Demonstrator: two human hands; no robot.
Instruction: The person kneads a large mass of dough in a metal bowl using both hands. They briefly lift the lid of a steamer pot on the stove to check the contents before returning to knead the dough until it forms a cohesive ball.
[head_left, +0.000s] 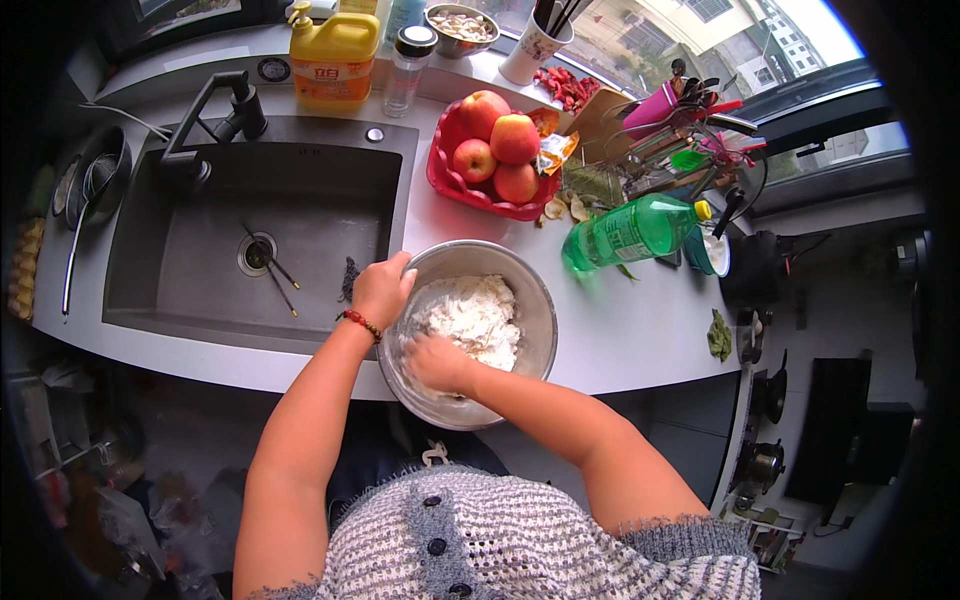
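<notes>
A round stainless steel bowl (536, 322) stands on the counter at the sink's right corner, its near side reaching past the counter's front edge. Inside lies a lumpy white mass of floury dough (484, 315). My left hand (382, 289), with a beaded bracelet at its wrist, grips the bowl's left rim, thumb on top. Down in the bowl, my right hand (439, 364) is at the near left part of the dough. Its fingers are blurred and partly hidden, so whether they close on any dough is unclear.
Left of the bowl, the dark sink (217, 217) holds a pair of chopsticks (279, 279) by its drain. A red basket (450, 187) of apples stands behind the bowl. To the right, a green plastic bottle (630, 232) lies tilted. A yellow detergent jug (330, 67) stands behind the sink.
</notes>
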